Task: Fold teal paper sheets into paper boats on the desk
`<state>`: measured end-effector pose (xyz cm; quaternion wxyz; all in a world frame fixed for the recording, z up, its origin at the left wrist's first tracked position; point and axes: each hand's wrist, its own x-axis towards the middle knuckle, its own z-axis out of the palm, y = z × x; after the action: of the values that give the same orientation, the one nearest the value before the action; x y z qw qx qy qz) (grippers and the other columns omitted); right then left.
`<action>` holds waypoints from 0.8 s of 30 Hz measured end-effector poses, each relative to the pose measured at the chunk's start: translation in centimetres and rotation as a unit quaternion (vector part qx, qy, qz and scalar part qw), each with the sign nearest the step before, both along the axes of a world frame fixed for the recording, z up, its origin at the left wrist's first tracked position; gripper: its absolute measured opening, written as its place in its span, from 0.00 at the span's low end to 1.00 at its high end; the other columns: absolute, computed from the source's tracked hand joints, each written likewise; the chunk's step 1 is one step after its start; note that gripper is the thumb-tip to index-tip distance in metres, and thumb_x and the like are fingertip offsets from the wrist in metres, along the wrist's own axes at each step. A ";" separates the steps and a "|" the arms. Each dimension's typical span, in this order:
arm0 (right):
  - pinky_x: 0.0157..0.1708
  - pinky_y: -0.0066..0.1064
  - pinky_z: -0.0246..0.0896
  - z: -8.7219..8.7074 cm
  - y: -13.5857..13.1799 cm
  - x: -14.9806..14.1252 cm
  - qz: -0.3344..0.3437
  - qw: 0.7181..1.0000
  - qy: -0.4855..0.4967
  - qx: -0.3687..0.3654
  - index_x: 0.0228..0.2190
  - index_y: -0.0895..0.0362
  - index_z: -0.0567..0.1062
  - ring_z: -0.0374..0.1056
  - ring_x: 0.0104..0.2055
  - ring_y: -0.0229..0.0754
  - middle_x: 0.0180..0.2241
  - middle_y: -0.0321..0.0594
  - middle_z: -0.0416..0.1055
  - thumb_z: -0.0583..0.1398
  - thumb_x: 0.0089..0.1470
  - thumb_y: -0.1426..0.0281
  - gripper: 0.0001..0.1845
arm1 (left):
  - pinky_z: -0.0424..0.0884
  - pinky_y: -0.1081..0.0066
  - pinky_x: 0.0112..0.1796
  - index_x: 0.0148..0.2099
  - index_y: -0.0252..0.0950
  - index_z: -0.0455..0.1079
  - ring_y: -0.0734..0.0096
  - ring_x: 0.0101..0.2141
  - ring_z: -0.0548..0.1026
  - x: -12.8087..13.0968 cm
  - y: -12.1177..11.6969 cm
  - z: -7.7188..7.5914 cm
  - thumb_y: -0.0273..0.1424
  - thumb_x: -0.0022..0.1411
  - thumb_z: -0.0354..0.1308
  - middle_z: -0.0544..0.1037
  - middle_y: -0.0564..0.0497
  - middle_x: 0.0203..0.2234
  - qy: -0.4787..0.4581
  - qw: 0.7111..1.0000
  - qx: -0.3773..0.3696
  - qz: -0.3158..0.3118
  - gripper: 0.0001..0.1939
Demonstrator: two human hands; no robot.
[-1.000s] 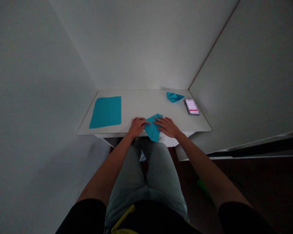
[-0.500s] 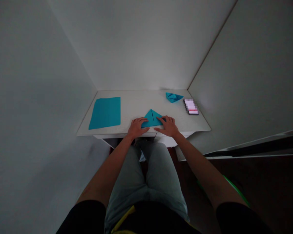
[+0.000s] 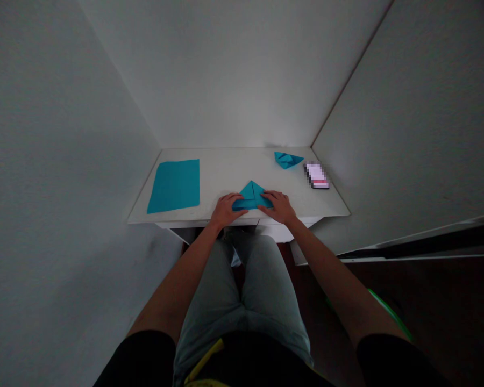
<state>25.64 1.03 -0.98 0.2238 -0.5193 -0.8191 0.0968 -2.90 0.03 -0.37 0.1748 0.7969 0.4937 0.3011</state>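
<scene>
Close to the table's front edge lies a folded sheet of blue paper [image 3: 252, 192], shaped like a triangle pointing away from me, with a folded strip along its near side. My left hand [image 3: 226, 209] grips its left corner, fingers on top and thumb along the near edge. At the right corner, my right hand [image 3: 280, 207] holds it the same way. The outer corners of the paper are partly hidden beneath my fingers. Beyond my right hand sits a folded blue paper boat [image 3: 287, 160].
A flat blue sheet [image 3: 175, 186] lies at the left of the white table [image 3: 221, 169]. A phone [image 3: 317, 176] with a blurred screen rests near the right edge. Walls stand close at the left, back and right. Something green [image 3: 389, 312] is on the floor at lower right.
The folded paper was turned so its point faces away from me. Both hands then took its lower corners, and the near edge is now folded up into a strip. The boat, sheet and phone stayed put.
</scene>
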 end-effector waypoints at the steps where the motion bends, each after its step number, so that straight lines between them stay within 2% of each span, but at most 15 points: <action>1: 0.65 0.59 0.59 0.0 0.0 -0.1 -0.004 1.000 0.003 0.000 0.63 0.48 0.77 0.66 0.67 0.61 0.66 0.48 0.73 0.59 0.70 0.47 0.29 | 0.67 0.52 0.66 0.59 0.42 0.77 0.54 0.62 0.77 0.0 0.1 0.0 0.39 0.67 0.71 0.81 0.45 0.60 -0.007 1.000 0.000 0.000 0.21; 6: 0.63 0.59 0.61 0.3 -0.1 -0.1 -0.011 1.000 0.020 0.008 0.58 0.46 0.81 0.69 0.65 0.61 0.63 0.46 0.76 0.58 0.72 0.49 0.24 | 0.70 0.53 0.65 0.54 0.41 0.80 0.56 0.58 0.80 0.1 0.6 -0.2 0.35 0.71 0.65 0.84 0.45 0.54 -0.045 0.999 -0.023 0.010 0.11; 10: 0.63 0.60 0.63 0.4 -0.1 0.3 0.009 0.999 0.053 0.006 0.58 0.45 0.81 0.71 0.62 0.61 0.60 0.45 0.79 0.63 0.67 0.48 0.25 | 0.75 0.55 0.60 0.52 0.40 0.80 0.55 0.53 0.82 0.1 0.8 -0.4 0.34 0.75 0.59 0.86 0.45 0.51 -0.088 0.993 -0.049 0.068 0.10; 13: 0.62 0.57 0.66 0.1 0.2 0.8 0.004 0.993 0.121 -0.015 0.66 0.47 0.72 0.76 0.56 0.58 0.55 0.44 0.82 0.63 0.66 0.52 0.31 | 0.77 0.56 0.56 0.54 0.41 0.79 0.55 0.49 0.82 0.1 0.7 -0.5 0.35 0.77 0.56 0.85 0.45 0.48 -0.109 0.989 -0.054 0.083 0.12; 15: 0.59 0.54 0.70 -0.1 0.5 1.0 -0.016 0.986 0.164 -0.028 0.72 0.49 0.63 0.78 0.52 0.56 0.52 0.43 0.83 0.62 0.67 0.57 0.37 | 0.75 0.56 0.58 0.57 0.40 0.77 0.56 0.52 0.81 -0.1 0.7 -0.6 0.33 0.76 0.56 0.83 0.44 0.50 -0.122 0.989 -0.034 0.077 0.13; 17: 0.57 0.52 0.71 -0.3 0.7 1.2 -0.023 0.984 0.176 -0.021 0.74 0.51 0.59 0.78 0.51 0.55 0.53 0.45 0.82 0.61 0.66 0.61 0.39 | 0.72 0.56 0.62 0.62 0.40 0.75 0.57 0.56 0.78 -0.1 0.7 -0.7 0.29 0.73 0.57 0.78 0.43 0.55 -0.130 0.989 -0.004 0.077 0.18; 18: 0.58 0.52 0.71 -0.4 0.8 1.2 -0.018 0.986 0.168 -0.008 0.73 0.51 0.61 0.77 0.53 0.55 0.55 0.47 0.80 0.61 0.66 0.63 0.38 | 0.71 0.56 0.64 0.64 0.39 0.74 0.57 0.58 0.76 -0.2 0.7 -0.7 0.27 0.71 0.58 0.76 0.42 0.57 -0.128 0.988 0.008 0.082 0.20; 20: 0.62 0.54 0.67 -0.5 1.0 1.1 -0.004 0.990 0.135 0.027 0.67 0.52 0.71 0.73 0.58 0.57 0.58 0.50 0.77 0.60 0.66 0.65 0.29 | 0.70 0.55 0.65 0.63 0.39 0.75 0.56 0.59 0.73 -0.1 0.6 -0.8 0.26 0.69 0.59 0.72 0.40 0.59 -0.105 0.990 0.022 0.094 0.22; 22: 0.66 0.56 0.62 -0.4 0.9 0.9 0.003 0.995 0.089 0.049 0.55 0.52 0.80 0.70 0.62 0.57 0.59 0.50 0.77 0.58 0.68 0.66 0.18 | 0.68 0.52 0.66 0.58 0.40 0.79 0.53 0.61 0.71 0.1 0.5 -0.6 0.26 0.70 0.59 0.72 0.40 0.60 -0.058 0.993 0.028 0.095 0.18; 24: 0.66 0.56 0.61 0.0 0.6 0.7 0.003 0.998 0.044 0.041 0.49 0.51 0.84 0.69 0.63 0.56 0.59 0.48 0.78 0.55 0.71 0.66 0.17 | 0.65 0.48 0.66 0.55 0.43 0.81 0.51 0.63 0.69 0.2 0.2 -0.3 0.27 0.72 0.55 0.75 0.43 0.60 0.000 0.996 0.024 0.080 0.16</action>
<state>26.31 1.61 -1.03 0.2804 -0.5023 -0.8135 0.0860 -2.67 0.27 -0.67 0.1309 0.7587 0.5490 0.3253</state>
